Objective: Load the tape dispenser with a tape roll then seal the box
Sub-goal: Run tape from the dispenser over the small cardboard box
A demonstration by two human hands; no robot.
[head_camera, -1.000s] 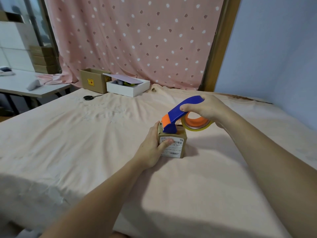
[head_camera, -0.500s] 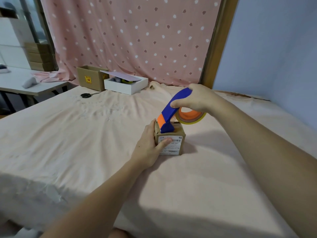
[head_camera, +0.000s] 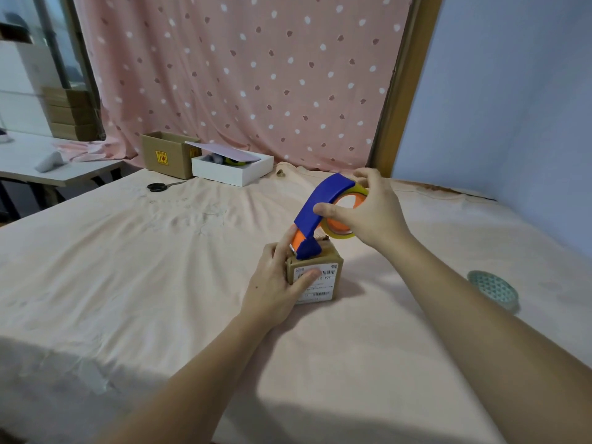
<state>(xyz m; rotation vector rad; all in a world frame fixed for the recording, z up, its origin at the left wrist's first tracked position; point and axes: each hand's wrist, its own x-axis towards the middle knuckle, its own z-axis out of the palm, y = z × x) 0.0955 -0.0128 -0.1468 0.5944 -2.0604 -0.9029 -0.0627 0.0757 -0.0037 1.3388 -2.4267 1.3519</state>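
The box [head_camera: 315, 277], a small brown carton with a white barcode label on its near face, sits on the pink sheet [head_camera: 160, 267] just right of the frame's middle. The left hand [head_camera: 275, 283] clasps it from 9 o'clock: the thumb lies across the label, and the fingers reach up the far-left side to the dispenser's orange blade end.

The dispenser [head_camera: 320, 213] is blue with an orange nose. It stands tilted, nose down on the box's top, body arching up toward 1 o'clock. The tape roll [head_camera: 344, 219], with an orange core and yellowish tape, is seated in it. The right hand [head_camera: 371, 213] grips the dispenser from 3 o'clock, thumb on the blue cover, fingers curled round the top of the roll. Whether tape is stuck to the box cannot be told.

At 3 o'clock from the box, well apart, a round teal disc [head_camera: 493, 288] lies on the sheet. Toward 11 o'clock, far back, black scissors [head_camera: 158, 186] lie flat. Behind them stand an open carton [head_camera: 166, 155] and, touching its right side, a white tray [head_camera: 234, 169] with a pale sheet of card tilted over it. A dotted pink curtain [head_camera: 240, 75] hangs behind. At 10 o'clock is a white table [head_camera: 48, 168].
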